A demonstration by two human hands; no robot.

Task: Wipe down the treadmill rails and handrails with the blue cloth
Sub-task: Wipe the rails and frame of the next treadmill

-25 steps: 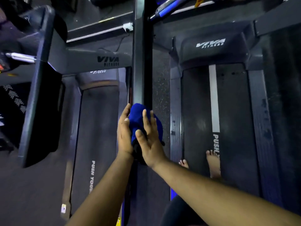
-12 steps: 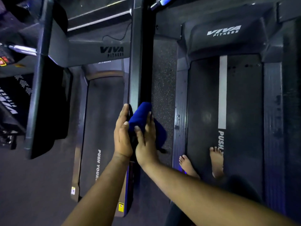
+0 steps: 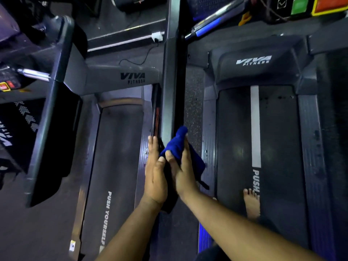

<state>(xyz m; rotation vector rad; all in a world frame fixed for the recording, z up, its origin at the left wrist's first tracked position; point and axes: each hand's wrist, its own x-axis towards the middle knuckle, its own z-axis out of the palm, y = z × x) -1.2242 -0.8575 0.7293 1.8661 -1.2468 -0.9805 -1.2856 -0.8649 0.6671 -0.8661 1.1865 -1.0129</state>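
A dark handrail (image 3: 172, 87) runs from the top of the view down to my hands, between two treadmills. The blue cloth (image 3: 178, 146) is bunched over the rail's near end. My left hand (image 3: 156, 176) lies flat along the rail's left side, fingers straight, its thumb touching the cloth. My right hand (image 3: 183, 170) presses the cloth against the rail from the right with straight fingers and the thumb over the cloth. The cloth's lower end hangs behind my right hand.
The left treadmill's belt (image 3: 114, 157) reads PUSH YOURSELF, and its other handrail (image 3: 52, 102) stands at the left. The right treadmill's belt (image 3: 273, 147) has a white stripe; a bare foot (image 3: 251, 203) stands on it. A console with coloured buttons (image 3: 310, 4) is at top right.
Both hands with the cloth have stayed on the rail's near end. The cloth has shifted towards the rail's right side. The view has swung, showing more of the console.
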